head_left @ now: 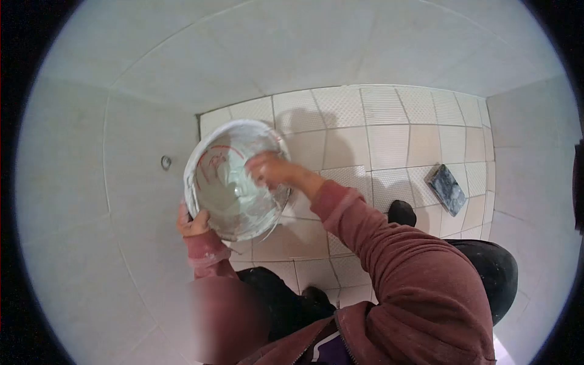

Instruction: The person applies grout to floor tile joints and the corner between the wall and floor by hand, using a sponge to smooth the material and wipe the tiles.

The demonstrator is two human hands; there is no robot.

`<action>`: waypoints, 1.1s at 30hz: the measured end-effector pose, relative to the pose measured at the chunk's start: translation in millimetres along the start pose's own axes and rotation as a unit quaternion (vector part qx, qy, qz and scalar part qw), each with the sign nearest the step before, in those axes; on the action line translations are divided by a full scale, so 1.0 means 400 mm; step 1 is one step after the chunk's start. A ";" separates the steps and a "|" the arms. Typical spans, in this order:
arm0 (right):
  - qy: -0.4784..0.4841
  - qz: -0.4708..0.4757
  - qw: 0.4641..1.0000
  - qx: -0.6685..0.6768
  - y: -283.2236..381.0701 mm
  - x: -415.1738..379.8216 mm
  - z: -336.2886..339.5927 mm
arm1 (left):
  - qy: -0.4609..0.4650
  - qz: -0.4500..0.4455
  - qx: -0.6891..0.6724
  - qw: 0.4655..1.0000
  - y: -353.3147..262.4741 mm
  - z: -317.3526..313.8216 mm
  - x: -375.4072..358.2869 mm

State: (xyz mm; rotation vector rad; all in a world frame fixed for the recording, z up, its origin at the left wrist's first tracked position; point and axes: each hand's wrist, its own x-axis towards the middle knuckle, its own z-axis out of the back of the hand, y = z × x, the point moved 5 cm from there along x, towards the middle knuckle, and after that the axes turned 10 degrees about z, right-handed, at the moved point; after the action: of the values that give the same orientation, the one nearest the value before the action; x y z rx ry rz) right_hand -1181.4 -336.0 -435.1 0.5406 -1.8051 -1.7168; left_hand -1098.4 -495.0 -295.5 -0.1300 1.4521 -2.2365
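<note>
A white bucket, smeared with pale paste, is tilted so that its mouth faces me. Wet greenish-white paste coats the inside, and red marks show on the inner wall. My left hand is closed on the bucket's near left rim, thumb towards the inside. Over the bucket's right side, my right hand is closed in a fist and slightly blurred. Whatever it grips is hidden by the fingers and blends with the paste below.
Cream patterned tiles cover the floor, with pale tiled walls close around. A dark marbled block lies on the floor at right. My dark shoe is near it. A small round fitting is on the left wall.
</note>
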 end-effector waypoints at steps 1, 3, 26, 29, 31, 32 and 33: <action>-0.065 0.119 0.991 0.019 0.002 -0.008 0.073 | 0.009 -0.005 -0.002 1.000 0.020 0.000 0.007; -0.259 0.058 0.963 0.045 -0.095 -0.038 0.247 | -0.003 0.017 -0.094 0.995 0.090 0.021 0.035; -0.476 -0.206 0.809 -0.275 -0.174 -0.073 0.480 | 0.021 0.054 -0.053 0.997 0.099 0.036 0.040; -0.468 -0.225 0.796 -0.311 -0.142 -0.085 0.475 | -0.012 0.065 -0.089 0.994 0.112 0.044 0.044; -0.549 -0.240 0.770 -0.221 -0.133 -0.146 0.509 | 0.000 0.040 -0.079 0.996 0.104 0.041 0.040; -0.534 -0.259 0.772 -0.226 -0.146 -0.151 0.530 | 0.001 0.043 -0.079 0.996 0.105 0.039 0.041; -0.534 -0.262 0.771 -0.228 -0.153 -0.151 0.528 | 0.009 0.044 -0.100 0.994 0.104 0.036 0.040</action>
State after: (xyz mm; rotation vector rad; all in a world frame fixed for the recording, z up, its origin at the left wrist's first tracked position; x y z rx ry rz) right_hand -1281.2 -142.6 -503.7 -0.2908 -1.8133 -3.1716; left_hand -1094.3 -527.8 -328.7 -0.1080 1.6565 -2.0257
